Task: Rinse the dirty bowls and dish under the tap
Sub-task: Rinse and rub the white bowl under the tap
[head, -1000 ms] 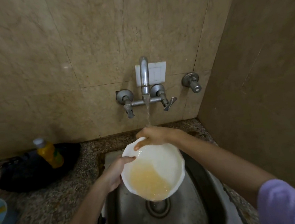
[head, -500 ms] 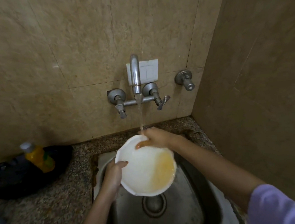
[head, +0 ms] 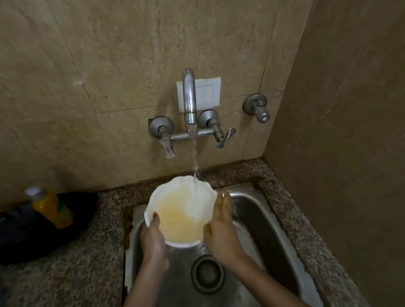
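A white bowl (head: 176, 199) with a wavy rim holds yellowish cloudy water and sits over the steel sink (head: 262, 221). Water runs from the wall tap (head: 189, 98) and lands on the bowl's far right inner side. My left hand (head: 152, 242) grips the bowl's near left rim, thumb inside. My right hand (head: 220, 227) presses flat against the bowl's right outer wall, fingers pointing away from me. The bowl's underside is hidden.
The sink drain (head: 207, 274) lies below the bowl. A yellow bottle (head: 50, 209) with a grey cap leans on a dark bag (head: 16, 235) on the speckled granite counter (head: 61, 285) at left. Tiled walls close in behind and on the right.
My right hand left the bowl's far rim and came to its right side. The bowl levelled out and moved under the stream, and the yellow water now spreads across its bottom.
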